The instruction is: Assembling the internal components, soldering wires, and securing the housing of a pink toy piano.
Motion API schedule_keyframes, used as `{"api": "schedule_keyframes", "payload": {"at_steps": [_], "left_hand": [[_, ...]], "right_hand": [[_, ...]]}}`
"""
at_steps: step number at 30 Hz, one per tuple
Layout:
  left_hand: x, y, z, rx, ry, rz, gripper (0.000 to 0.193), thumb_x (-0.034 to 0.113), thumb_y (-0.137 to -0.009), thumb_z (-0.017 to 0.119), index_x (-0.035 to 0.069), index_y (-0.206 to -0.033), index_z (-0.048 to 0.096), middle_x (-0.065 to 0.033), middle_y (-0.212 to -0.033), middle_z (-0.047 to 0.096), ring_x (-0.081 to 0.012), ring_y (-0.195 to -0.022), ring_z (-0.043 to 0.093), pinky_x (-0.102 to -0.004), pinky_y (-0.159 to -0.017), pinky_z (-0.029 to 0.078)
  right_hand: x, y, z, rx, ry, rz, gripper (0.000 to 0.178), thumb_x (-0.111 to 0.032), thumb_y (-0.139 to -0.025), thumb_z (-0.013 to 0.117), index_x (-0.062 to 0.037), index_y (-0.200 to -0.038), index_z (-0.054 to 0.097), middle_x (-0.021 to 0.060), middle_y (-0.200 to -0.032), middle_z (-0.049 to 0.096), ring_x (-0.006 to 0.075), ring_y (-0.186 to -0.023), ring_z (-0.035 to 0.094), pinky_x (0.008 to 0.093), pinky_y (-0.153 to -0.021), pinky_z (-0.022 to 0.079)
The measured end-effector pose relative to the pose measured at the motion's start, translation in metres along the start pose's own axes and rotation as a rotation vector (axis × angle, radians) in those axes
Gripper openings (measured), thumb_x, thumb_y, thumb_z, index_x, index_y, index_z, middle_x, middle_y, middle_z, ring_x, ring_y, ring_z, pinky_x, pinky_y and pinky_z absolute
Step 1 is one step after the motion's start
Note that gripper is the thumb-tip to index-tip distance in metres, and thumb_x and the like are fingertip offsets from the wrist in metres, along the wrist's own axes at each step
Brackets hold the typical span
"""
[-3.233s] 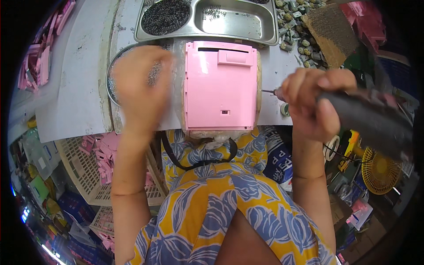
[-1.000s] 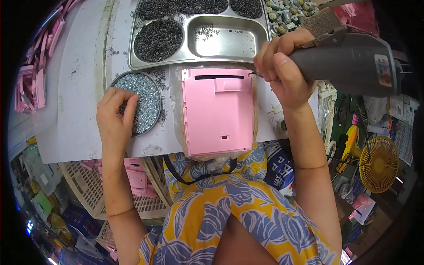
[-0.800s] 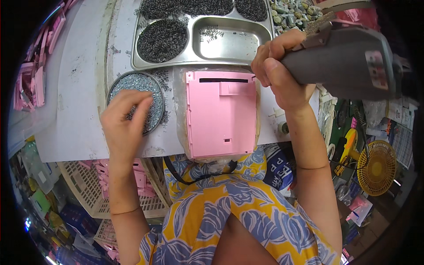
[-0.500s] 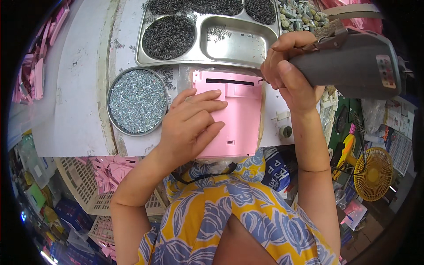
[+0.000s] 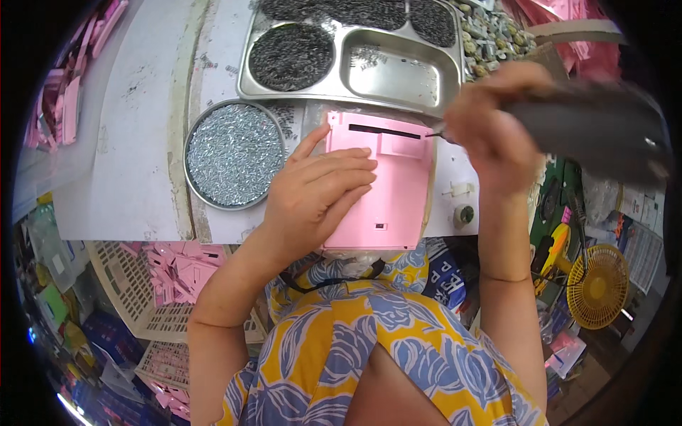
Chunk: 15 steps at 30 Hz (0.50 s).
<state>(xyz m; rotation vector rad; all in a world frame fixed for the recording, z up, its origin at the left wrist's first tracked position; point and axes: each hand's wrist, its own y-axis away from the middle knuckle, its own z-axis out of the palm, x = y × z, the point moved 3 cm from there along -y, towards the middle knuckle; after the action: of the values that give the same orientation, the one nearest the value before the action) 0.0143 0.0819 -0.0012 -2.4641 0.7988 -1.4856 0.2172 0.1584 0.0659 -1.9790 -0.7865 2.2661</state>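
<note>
A pink plastic panel [image 5: 401, 192] with a long dark slot near its far edge lies flat on the work table in front of me. My left hand [image 5: 309, 188] rests on its left side, fingers stretched out, one of them along the far left corner. My right hand [image 5: 497, 135] is wrapped round a dark grey electric screwdriver [image 5: 590, 128], both smeared by motion. The thin bit points left, its tip at the panel's far right corner; whether it touches is unclear.
Beyond the panel stands a steel tray [image 5: 348, 91] with dark springs in several compartments. A round dish [image 5: 190, 177] of small silvery screws sits left of the panel. A crate [image 5: 128, 298] of pink parts is below left. A yellow fan [image 5: 598, 287] stands at right.
The whole view has shifted slightly. My right hand and the screwdriver have moved right and a little nearer. One left finger has slid up toward the panel's far left corner.
</note>
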Motion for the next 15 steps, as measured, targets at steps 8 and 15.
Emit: {"api": "schedule_keyframes", "payload": {"at_steps": [8,15], "left_hand": [[0.013,-0.001,-0.012,0.114,-0.116,0.096,0.017,0.013,-0.078,0.083,0.01,-0.086,0.068,-0.002,-0.084,0.072,-0.0177,-0.087,0.073,-0.055,-0.117,0.034],[0.008,0.006,-0.022,0.106,-0.131,0.103,0.017,0.011,-0.075,0.084,0.01,-0.085,0.069,-0.0045,-0.088,0.074,-0.0193,-0.089,0.074,-0.0542,-0.115,0.034]], "right_hand": [[-0.034,0.007,0.055,-0.203,-0.335,0.08,0.029,-0.026,-0.09,0.069,-0.0164,-0.108,0.048,-0.0053,-0.057,0.048,0.0127,-0.048,0.049,0.03,-0.047,0.04],[-0.028,0.004,0.068,-0.184,-0.324,0.104,0.028,-0.026,-0.091,0.068,-0.0151,-0.103,0.046,-0.0037,-0.058,0.049,0.0136,-0.048,0.048,0.0295,-0.045,0.039]]}}
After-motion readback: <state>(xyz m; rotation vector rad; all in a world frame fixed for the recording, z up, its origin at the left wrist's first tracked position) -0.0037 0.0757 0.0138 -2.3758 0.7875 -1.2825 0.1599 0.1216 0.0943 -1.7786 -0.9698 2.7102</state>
